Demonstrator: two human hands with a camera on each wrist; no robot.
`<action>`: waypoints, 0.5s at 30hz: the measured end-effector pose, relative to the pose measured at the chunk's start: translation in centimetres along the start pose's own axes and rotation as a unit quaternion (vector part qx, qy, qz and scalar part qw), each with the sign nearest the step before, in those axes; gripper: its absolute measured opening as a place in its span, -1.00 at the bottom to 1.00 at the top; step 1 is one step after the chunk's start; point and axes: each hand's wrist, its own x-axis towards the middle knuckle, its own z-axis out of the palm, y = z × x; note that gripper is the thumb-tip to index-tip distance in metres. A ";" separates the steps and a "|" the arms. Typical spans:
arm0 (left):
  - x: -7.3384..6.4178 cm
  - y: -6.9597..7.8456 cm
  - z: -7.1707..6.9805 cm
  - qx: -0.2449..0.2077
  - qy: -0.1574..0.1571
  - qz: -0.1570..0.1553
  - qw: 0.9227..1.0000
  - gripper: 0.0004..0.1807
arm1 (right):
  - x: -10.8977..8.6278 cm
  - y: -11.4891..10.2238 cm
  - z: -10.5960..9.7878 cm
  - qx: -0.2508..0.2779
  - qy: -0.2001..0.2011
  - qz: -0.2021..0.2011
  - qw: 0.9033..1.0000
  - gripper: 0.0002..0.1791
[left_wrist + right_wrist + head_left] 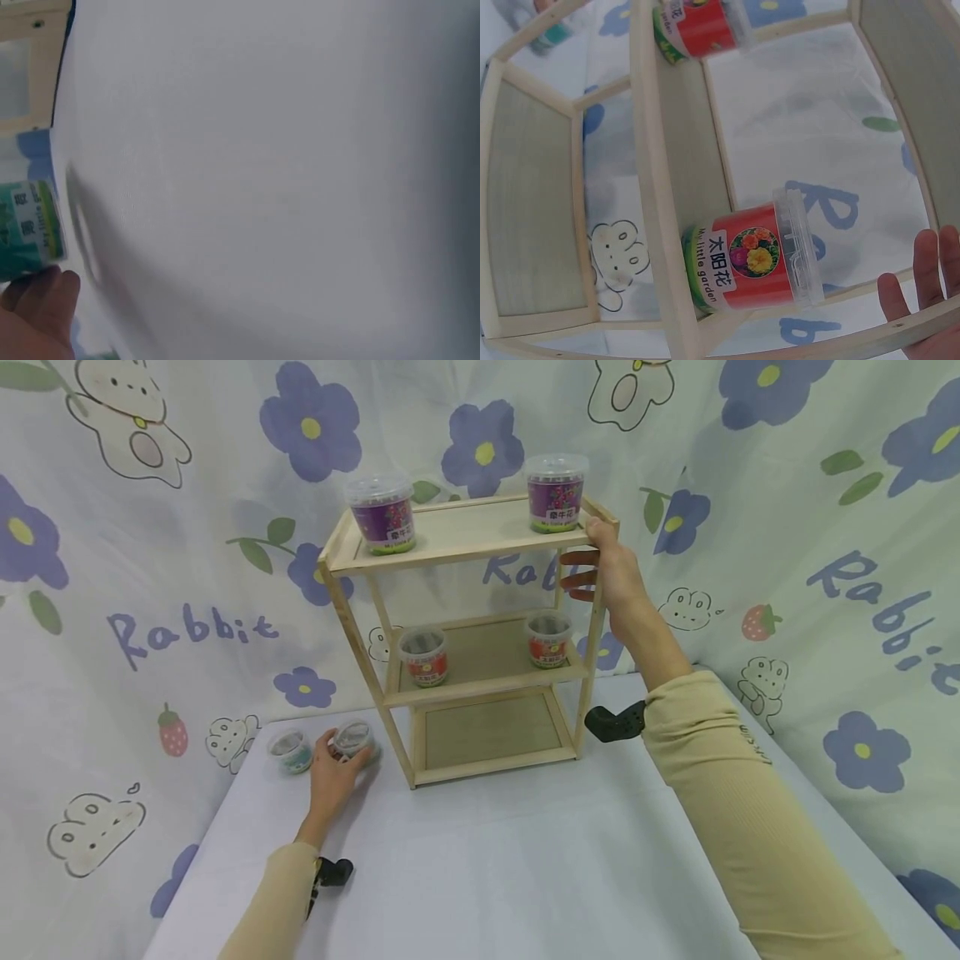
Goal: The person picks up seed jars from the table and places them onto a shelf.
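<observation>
The left hand [335,772] is gripping the green tub [354,739], its digits pinching the wall from both sides, while the right hand [617,572] is holding the upper right corner of the shelf [468,531], the thumb lying on the top edge and the fingers reaching behind the front right post [595,635]. For sound handling, the left digits should be bearing evenly on the rigid wall, since uneven pressure is likely to be tilting the tub. During any lift, the wrist should be rising straight, so that the base is clearing the surface [487,877] without dragging and the second tub [291,752] is not being knocked. The right hand should be steadying the shelf without pulling, because two purple tubs [386,527] are standing on the top board and two red tubs [426,668] on the middle one, and a jolt could be shifting them. Regarding position, the green tub is sitting between the left digits, at the far end of the hand, just left of the shelf and near the second tub. In the left wrist view the fingers are touching it near its base; whether the base is resting on the surface cannot be told.
</observation>
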 end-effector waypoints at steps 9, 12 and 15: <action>-1.8 0.8 -0.2 -0.009 -0.015 0.026 1.000 -0.08 | -0.1 0.0 0.0 -0.003 -0.001 -0.003 1.000 -0.29; -2.2 0.9 -0.3 -0.004 -0.020 0.030 0.999 -0.08 | -0.2 -0.1 -0.1 -0.008 -0.003 -0.009 1.000 -0.28; -2.6 1.1 -0.3 -0.004 -0.027 0.030 0.999 -0.09 | -0.2 -0.1 -0.1 -0.007 -0.005 -0.011 1.000 -0.28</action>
